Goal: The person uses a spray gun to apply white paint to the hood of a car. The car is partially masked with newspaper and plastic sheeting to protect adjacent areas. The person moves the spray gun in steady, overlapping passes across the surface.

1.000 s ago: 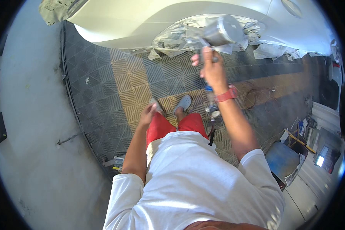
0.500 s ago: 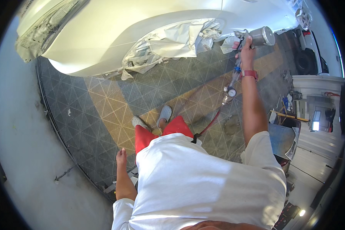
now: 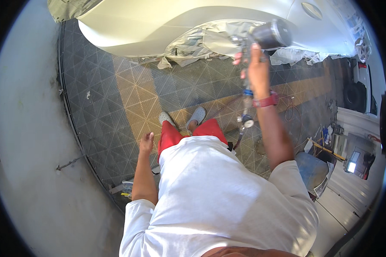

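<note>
My right hand point(image 3: 258, 73) is closed round the grip of a paint spray gun point(image 3: 272, 34), which has a dark cup on top. Motion smears the gun a little. It is raised in front of the pale car body panel point(image 3: 137, 25), near the wheel arch; I cannot tell if any spray leaves it. Below the grip hang a blue fitting and a round pressure gauge point(image 3: 247, 121), with a hose running down. My left hand point(image 3: 146, 143) hangs low beside my red shorts, fingers loosely bent and nothing seen in them.
Crumpled masking sheet point(image 3: 210, 40) covers the wheel opening. The floor is grey and tan ribbed tiles point(image 3: 103, 85). A thin red hose point(image 3: 292, 112) loops on the floor to the right. A blue-topped stand point(image 3: 312, 169) and a lit work lamp point(image 3: 352, 166) are at the right; a pale wall point(image 3: 25, 128) rises at the left.
My right hand has swung the spray gun leftward, and its cup looks larger and closer. The whole view has shifted, showing more of the car's side, including a door handle.
</note>
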`<state>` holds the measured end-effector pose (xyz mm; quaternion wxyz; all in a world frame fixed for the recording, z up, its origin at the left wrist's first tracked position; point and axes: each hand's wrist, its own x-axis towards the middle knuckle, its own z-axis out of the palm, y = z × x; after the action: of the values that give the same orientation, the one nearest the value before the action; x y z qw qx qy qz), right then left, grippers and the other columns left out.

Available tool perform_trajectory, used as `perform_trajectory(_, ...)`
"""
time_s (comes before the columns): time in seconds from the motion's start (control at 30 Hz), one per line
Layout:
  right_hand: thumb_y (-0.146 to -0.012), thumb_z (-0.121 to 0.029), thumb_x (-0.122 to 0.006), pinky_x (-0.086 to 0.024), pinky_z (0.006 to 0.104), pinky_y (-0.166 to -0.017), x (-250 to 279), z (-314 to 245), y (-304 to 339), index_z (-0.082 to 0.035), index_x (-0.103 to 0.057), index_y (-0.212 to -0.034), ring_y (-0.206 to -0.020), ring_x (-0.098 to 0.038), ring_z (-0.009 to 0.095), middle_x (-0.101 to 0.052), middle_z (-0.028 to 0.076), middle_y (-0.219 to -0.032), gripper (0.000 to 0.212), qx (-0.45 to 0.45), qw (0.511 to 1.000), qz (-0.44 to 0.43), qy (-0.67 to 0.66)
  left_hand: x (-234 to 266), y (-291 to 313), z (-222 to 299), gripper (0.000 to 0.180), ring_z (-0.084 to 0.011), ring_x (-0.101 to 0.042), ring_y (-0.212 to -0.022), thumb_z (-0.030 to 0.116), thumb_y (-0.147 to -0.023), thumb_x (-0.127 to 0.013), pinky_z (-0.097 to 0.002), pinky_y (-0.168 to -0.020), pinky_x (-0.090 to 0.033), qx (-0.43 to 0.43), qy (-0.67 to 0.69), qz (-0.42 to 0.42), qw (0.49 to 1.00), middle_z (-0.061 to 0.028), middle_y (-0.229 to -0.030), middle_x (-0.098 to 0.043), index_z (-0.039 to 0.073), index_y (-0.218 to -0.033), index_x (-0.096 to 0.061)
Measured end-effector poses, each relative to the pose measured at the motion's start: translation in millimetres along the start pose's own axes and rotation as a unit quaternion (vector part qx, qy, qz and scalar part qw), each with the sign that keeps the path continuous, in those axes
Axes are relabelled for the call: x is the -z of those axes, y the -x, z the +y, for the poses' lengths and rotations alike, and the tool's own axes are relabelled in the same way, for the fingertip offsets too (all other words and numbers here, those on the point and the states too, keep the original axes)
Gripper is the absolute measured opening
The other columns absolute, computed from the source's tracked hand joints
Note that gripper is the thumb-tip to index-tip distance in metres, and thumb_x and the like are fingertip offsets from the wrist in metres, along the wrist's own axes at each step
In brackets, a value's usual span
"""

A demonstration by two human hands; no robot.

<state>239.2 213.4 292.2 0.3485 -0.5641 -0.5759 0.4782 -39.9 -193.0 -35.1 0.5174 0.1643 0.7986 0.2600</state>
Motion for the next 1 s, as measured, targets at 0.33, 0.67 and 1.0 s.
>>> perform_trajectory(0.33, -0.109, -0.047, -0.049, -0.055, 0.0283, -0.067, -145.7, -3.1, 28.8, -0.007, -0.060, -0.142, -0.071, -0.067, 0.010, -0.070, 0.002, -0.079, 0.053, 0.058, 0.984, -0.166, 0.022, 28.9, 17.9, -115.9, 0.051, -0.0181, -0.066, -0.083, 0.040, -0.101, -0.067, -0.0331, -0.077, -0.053, 0.044, 0.035, 0.051, 0.997, -0.0110, -0.096, -0.071, -0.005, -0.124, -0.067)
perform_trajectory(0.67, -0.110, -0.055, -0.040, -0.049, 0.0225, -0.047, -65.1, -20.7, 5.7, -0.005, -0.063, -0.133, -0.073, -0.068, 0.009, -0.073, 0.004, -0.089, 0.060, 0.014, 0.994, -0.068, 0.090, 27.3, 4.6, -88.4, 0.055, -0.0173, -0.067, -0.084, 0.043, -0.101, -0.065, -0.0325, -0.076, -0.054, 0.056, 0.026, 0.031, 0.998, -0.0125, -0.101, -0.072, -0.005, -0.127, -0.066)
perform_trajectory(1.0, -0.110, -0.053, -0.039, -0.048, 0.0268, -0.043, 122.9, -15.1, -31.2, -0.001, -0.066, -0.108, -0.072, -0.071, 0.015, -0.074, 0.009, -0.086, 0.059, 0.018, 0.993, 0.114, 0.032, 7.8, -35.3, -30.9, 0.053, -0.0182, -0.067, -0.092, 0.041, -0.102, -0.065, -0.0333, -0.083, -0.054, -0.011, 0.085, 0.026, 0.996, -0.0123, -0.106, -0.072, -0.006, -0.127, -0.065)
